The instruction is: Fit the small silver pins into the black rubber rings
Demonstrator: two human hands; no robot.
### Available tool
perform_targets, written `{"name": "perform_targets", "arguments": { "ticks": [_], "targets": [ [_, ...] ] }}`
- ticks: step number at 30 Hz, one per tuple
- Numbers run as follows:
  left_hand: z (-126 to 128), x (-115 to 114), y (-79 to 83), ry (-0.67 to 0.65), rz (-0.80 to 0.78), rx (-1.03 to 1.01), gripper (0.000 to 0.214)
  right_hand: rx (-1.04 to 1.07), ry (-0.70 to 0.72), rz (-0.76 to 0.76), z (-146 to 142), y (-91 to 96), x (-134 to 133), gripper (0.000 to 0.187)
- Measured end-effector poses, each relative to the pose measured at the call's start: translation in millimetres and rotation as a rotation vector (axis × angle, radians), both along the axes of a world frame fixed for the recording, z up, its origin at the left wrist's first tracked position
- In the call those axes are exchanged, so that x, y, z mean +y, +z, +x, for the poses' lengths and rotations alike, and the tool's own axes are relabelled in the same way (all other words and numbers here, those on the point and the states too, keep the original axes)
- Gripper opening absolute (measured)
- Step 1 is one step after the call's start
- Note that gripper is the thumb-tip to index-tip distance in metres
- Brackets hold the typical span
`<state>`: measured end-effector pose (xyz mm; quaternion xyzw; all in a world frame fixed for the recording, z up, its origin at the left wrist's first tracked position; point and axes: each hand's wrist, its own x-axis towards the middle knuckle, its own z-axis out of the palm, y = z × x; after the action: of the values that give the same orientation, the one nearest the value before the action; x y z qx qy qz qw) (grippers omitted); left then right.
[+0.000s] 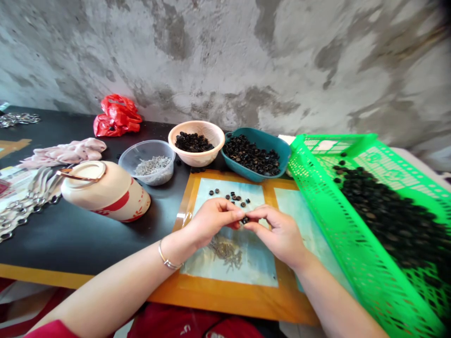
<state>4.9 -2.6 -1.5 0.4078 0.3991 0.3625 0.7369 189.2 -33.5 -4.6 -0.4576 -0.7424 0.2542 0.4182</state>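
Observation:
Above a pale blue sheet [253,267] taped to the table, my left hand [213,218] and my right hand [282,232] meet at their fingertips. Both pinch a small black round piece [244,219]; whether a pin is in it too, I cannot make out. Under my left hand lies a loose pile of thin metal pins [229,253]. Just beyond my fingers, several black round pieces [234,197] are scattered on the sheet. A bracelet [168,263] circles my left wrist.
At the back stand a clear bowl of pins [128,162], a peach basket [197,158] and a teal basin [253,176], both with black pieces. A green crate [327,234] of black pieces flanks my right arm. Left are a cream bottle [112,197], gloves [70,151] and a red bag [118,115].

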Motion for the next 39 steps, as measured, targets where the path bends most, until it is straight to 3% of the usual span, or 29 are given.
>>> {"name": "perform_targets", "arguments": {
  "ticks": [12,19,22,25,33,36,39],
  "targets": [
    [-0.4,0.3,-0.8,-0.055,-0.045,0.002,0.035,-0.09,0.112,0.279,1.2,-6.9,5.0,0.007],
    [2.2,-3.0,-1.4,-0.037,-0.045,-0.02,0.038,-0.129,0.049,0.216,0.2,-11.1,4.0,0.021],
    [3.1,-3.8,-3.0,-0.011,-0.03,-0.034,0.036,-0.147,0.111,0.218,-1.5,-9.0,4.9,0.029],
    [4.0,-4.6,-4.6,-0.002,-0.016,-0.036,0.036,-0.124,0.175,0.257,-2.8,-6.5,6.5,0.026],
    [6.4,-7.7,-6.1,-0.004,-0.013,0.036,0.044,-0.044,0.147,0.285,-2.8,-4.8,6.0,0.02],
    [7.6,-7.9,-8.8,-0.004,0.075,0.095,0.048,0.007,0.146,0.26,-3.4,-1.6,3.8,0.02],
    [7.2,-8.8,-10.6,0.034,0.217,0.028,0.051,0.079,0.154,0.222,-2.9,1.9,1.9,0.018]
  ]
}}
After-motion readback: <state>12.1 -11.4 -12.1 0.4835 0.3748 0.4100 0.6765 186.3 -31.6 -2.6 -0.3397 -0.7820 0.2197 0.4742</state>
